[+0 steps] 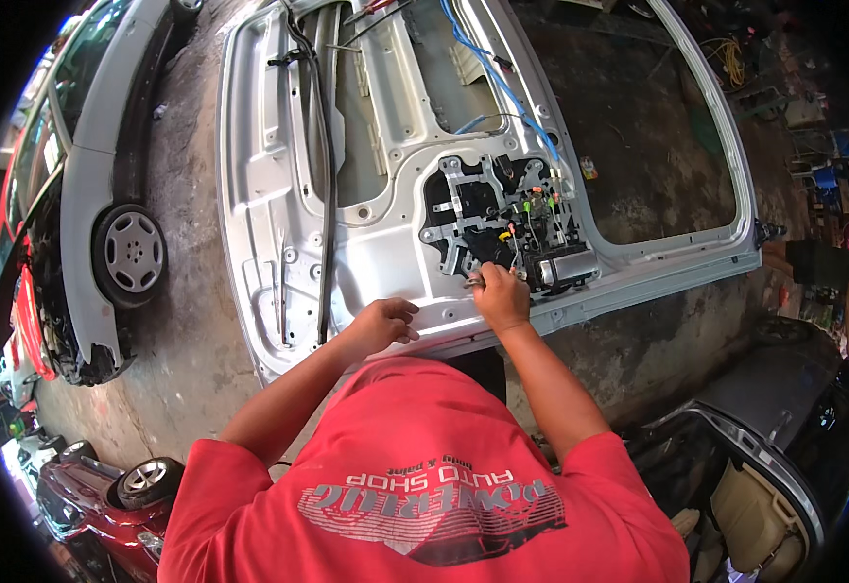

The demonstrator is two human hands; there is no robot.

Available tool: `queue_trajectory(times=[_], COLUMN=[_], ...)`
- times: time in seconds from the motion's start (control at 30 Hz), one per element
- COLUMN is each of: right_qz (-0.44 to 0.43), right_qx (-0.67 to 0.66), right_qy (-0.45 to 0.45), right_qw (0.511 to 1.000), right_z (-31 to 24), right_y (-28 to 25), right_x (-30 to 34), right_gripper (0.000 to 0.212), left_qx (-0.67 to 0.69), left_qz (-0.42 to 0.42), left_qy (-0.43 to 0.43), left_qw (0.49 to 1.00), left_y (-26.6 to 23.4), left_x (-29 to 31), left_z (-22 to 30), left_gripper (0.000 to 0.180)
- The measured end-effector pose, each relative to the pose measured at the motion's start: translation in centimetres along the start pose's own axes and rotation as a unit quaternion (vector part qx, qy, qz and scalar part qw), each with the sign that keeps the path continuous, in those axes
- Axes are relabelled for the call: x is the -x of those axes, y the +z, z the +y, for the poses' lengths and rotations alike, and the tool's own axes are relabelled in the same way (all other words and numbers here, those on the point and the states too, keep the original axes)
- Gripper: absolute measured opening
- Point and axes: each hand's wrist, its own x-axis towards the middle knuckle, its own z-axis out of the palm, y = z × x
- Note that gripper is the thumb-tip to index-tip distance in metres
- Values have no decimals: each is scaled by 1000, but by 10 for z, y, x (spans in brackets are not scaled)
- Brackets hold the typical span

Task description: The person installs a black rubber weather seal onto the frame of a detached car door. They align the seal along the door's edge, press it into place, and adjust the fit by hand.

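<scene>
A bare silver car door (385,248) lies flat before me. On its near part sits a door latch and lock mechanism (468,209) of metal brackets, black parts and small coloured clips. My right hand (502,299) is closed at the mechanism's near edge, pinching a small metal piece (474,282) whose end sticks out left of the fingers. What kind of piece it is, I cannot make out. A silver-and-black handle unit (565,267) lies just right of that hand. My left hand (383,325) hovers over the door's near edge, fingers loosely bent and apart, holding nothing.
A long black rubber strip (327,194) lies along the door's left side. Blue tubing or cable (492,73) runs across its top. A grey car (133,146) stands at the left, a dark car (764,408) at lower right, and a dark red one (103,496) at lower left.
</scene>
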Motion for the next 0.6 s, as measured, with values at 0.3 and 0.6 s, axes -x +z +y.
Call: queue_trajectory(times=[0.3, 0.6], right_qz=[17, 44], right_qx=[1, 3], right_qy=[-12, -26], right_qw=[1000, 999], right_z=[7, 1], right_y=[-10, -4], right_x=[2, 1], right_gripper=[14, 16], left_qx=[58, 56], left_qz=[-14, -15], left_qy=[-4, -5], left_qw=[998, 998], left_y=[7, 2], left_x=[-7, -2], left_z=[2, 7], left_gripper=[45, 47])
